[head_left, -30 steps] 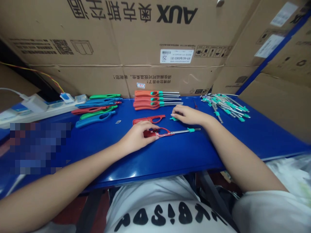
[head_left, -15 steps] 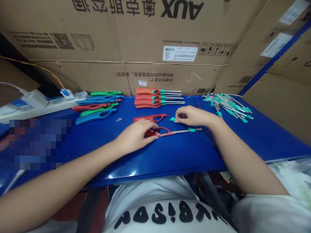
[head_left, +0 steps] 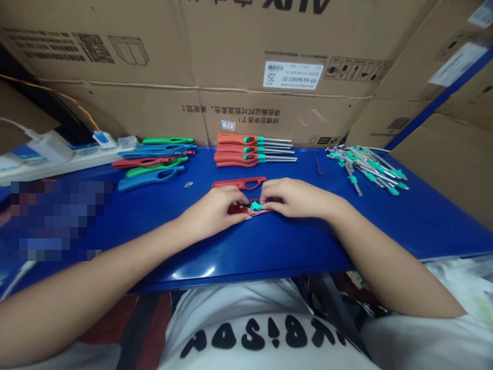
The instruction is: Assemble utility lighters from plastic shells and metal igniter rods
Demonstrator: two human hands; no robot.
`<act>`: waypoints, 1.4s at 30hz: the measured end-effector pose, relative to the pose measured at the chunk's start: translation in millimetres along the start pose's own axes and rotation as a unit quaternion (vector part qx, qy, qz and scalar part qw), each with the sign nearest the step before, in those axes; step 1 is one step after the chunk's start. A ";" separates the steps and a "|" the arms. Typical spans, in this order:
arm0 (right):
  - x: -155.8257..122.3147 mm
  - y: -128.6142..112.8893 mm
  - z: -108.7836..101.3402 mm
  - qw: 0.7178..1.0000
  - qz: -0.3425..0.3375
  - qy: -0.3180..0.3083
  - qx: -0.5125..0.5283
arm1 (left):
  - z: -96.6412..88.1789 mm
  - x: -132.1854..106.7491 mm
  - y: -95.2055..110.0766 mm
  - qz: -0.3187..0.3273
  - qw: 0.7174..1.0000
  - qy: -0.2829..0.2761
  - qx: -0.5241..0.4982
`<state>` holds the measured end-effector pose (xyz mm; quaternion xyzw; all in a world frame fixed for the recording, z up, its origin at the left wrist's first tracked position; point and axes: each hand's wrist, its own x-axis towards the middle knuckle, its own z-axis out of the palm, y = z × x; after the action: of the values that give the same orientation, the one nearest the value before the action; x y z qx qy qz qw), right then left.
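My left hand [head_left: 217,209] holds the rear of a red lighter shell half [head_left: 261,213] down on the blue table, fingers and thumb closed around it. Thin white wires and dark parts lie inside this shell. My right hand [head_left: 298,199] pinches a small green plastic piece, seemingly a trigger [head_left: 256,206], over the opening of the shell. The lighter's metal tube is hidden behind my right hand. Just beyond my hands lies the other red shell half [head_left: 236,183].
Several assembled red and orange lighters [head_left: 236,151] lie at the back. Coloured shells [head_left: 152,177] are piled left, near a white power strip [head_left: 82,156]. Metal tubes with green parts [head_left: 370,167] lie right, beside a small screwdriver [head_left: 319,166]. A cardboard box [head_left: 162,105] walls the back.
My right hand has moved left and nearer with the green trigger, bringing it to the shell. My left hand stays on the shell. The view has shifted slightly.
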<state>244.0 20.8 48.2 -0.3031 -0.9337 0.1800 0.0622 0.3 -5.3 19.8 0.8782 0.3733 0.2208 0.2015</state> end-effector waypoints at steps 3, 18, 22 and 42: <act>1.5 -1.1 2.4 1.000 -0.001 0.008 0.011 | -1.0 0.3 -0.6 0.000 1.000 -0.005 -0.004; 3.6 4.7 5.2 0.996 -0.010 0.040 0.080 | -3.3 1.3 1.5 -0.039 0.999 -0.011 -0.008; 4.3 6.0 5.9 0.995 0.005 0.037 0.095 | -3.6 1.2 2.9 -0.045 0.999 -0.014 -0.012; 6.4 5.8 8.7 0.995 0.011 0.010 0.100 | -3.0 2.6 3.9 -0.040 0.999 -0.020 -0.005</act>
<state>240.0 26.4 37.9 -0.3072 -0.9070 0.2703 0.0993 2.5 -5.3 24.9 0.8660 0.4027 0.1970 0.2214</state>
